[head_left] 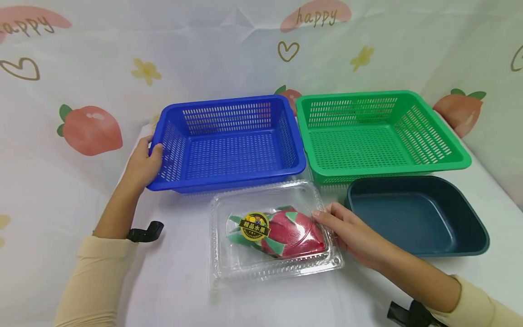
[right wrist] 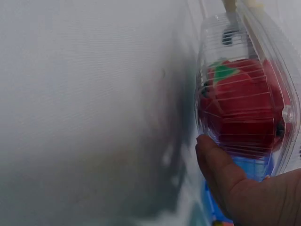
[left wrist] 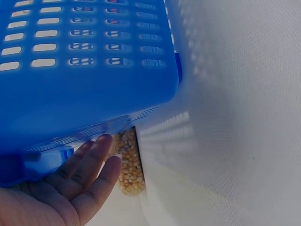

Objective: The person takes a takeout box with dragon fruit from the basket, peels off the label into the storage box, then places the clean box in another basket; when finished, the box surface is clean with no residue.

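Note:
My left hand [head_left: 143, 163] grips the left end of a blue basket [head_left: 229, 178], thumb over the rim. In the left wrist view its fingers [left wrist: 94, 174] reach beneath the basket wall [left wrist: 94, 94]. A clear lidded plastic box [head_left: 245, 200], tilted, lies in front of the basket; inside is a red and green dragon fruit [head_left: 296, 231], with a round black and gold sticker [head_left: 254, 226] above it. My right hand [head_left: 355, 231] pinches the box's right edge, thumb on top, other fingers partly hidden. The right wrist view shows this hand [right wrist: 244, 188] against the box [right wrist: 211, 37].
A green basket [head_left: 392, 170] stands to the right of the blue one, and a dark teal tub [head_left: 400, 195] stands in front of it. Yellow kernels [left wrist: 131, 174] show below the blue basket in the left wrist view. A printed cloth [head_left: 229, 54] hangs behind.

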Demonstrator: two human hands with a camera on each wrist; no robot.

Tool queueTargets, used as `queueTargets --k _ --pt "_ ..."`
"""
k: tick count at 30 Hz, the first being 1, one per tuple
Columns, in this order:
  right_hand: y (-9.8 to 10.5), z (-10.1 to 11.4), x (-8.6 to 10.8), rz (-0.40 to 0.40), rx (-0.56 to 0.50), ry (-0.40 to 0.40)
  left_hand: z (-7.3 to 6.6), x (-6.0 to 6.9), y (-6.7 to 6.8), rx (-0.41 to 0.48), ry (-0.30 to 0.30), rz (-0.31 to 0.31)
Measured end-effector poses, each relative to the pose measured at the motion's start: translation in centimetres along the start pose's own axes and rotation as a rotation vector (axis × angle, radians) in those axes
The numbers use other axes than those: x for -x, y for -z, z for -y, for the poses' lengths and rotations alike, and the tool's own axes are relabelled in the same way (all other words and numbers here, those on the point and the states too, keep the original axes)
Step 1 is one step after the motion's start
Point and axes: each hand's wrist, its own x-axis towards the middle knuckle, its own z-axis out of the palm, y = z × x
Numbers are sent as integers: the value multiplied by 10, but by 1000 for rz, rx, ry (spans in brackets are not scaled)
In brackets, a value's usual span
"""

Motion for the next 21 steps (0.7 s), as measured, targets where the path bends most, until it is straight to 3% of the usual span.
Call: queueTargets --k 16,21 --pt "-5 -6 -6 -122 42 -50 -1 1 2 -16 -15 -5" --pt "-8 -5 -6 -164 35 -12 -2 2 2 -10 -14 -6"
